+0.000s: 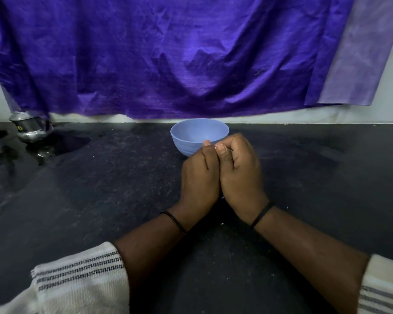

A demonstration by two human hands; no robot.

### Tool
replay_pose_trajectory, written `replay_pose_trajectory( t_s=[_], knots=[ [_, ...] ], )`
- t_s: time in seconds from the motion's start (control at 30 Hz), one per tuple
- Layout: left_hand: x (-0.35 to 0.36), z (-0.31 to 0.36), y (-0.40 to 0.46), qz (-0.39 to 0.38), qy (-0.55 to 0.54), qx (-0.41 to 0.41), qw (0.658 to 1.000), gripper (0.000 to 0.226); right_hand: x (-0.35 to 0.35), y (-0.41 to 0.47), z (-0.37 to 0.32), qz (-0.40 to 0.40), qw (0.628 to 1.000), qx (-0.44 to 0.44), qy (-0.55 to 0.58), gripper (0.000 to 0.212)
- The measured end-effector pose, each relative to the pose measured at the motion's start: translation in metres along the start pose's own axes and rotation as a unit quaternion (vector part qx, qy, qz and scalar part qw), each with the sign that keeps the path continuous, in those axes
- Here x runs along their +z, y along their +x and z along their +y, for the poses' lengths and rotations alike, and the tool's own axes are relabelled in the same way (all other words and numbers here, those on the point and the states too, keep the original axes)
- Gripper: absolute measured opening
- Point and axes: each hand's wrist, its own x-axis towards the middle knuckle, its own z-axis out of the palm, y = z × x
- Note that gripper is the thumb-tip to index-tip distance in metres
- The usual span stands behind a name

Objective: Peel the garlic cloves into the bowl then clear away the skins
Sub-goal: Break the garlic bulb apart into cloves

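Black stone worktop (pixel 100 200) fills the lower two thirds of the frame. My left hand (pixel 200 175) and my right hand (pixel 241 175) meet at frame centre, pressed side to side, fingers (pixel 222 152) curled inward and thumbs up. A small pale item shows between the thumb tips; it appears to be a garlic clove (pixel 216 146), but my fingers hide most of it, so I cannot confirm its state of peeling. Both hands pinch it.

Directly above my hands in the frame stands the blue bowl (pixel 191 134), upright on the worktop, its near rim partly covered by my fingertips. Its visible interior shows no contents.

A few tiny white flecks (pixel 222 223) lie on the worktop between my wrists. Each wrist carries a thin dark band. Cream sleeves with dark woven stripes sit at lower left (pixel 82 275) and lower right.

A purple cloth (pixel 168 53) hangs across the upper frame. At upper left a metal vessel (pixel 30 128) sits on the worktop, well apart from the bowl.
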Motion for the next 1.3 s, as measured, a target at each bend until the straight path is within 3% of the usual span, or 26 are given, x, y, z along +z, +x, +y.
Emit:
replay_pose_trajectory(
  t_s=[0.43, 0.57, 0.7, 0.97, 1.03, 1.13, 1.23, 1.3],
  knots=[
    [-0.001, 0.006, -0.002, -0.032, -0.019, 0.002, 0.999, 0.046, 0.003, 0.001, -0.005, 0.006, 0.996, 0.081, 0.036, 0.014],
    [-0.006, 0.005, 0.009, -0.069, 0.013, 0.002, 0.998, 0.044, -0.004, 0.007, -0.003, -0.066, 0.963, 0.185, 0.185, 0.014],
    [-0.012, 0.0, 0.019, -0.107, 0.023, -0.006, 0.994, 0.031, -0.017, 0.011, -0.006, -0.094, 0.931, 0.212, 0.28, 0.011],
    [-0.016, -0.011, 0.022, -0.114, 0.021, 0.013, 0.993, 0.028, -0.027, 0.019, 0.006, -0.041, 0.952, 0.23, 0.2, 0.022],
    [-0.017, -0.011, 0.022, -0.119, 0.018, 0.014, 0.993, 0.028, -0.03, 0.02, 0.006, -0.063, 0.947, 0.242, 0.2, 0.011],
    [-0.016, -0.01, 0.021, -0.139, 0.015, 0.013, 0.99, 0.024, -0.031, 0.017, 0.006, -0.128, 0.953, 0.228, 0.155, 0.015],
    [-0.013, -0.013, 0.019, -0.16, -0.011, 0.011, 0.987, 0.02, -0.031, 0.016, 0.009, -0.168, 0.969, 0.174, 0.05, 0.014],
    [-0.01, -0.015, 0.016, -0.169, -0.055, -0.015, 0.984, 0.029, -0.03, 0.015, 0.007, -0.168, 0.975, 0.145, 0.018, 0.016]
  ],
)
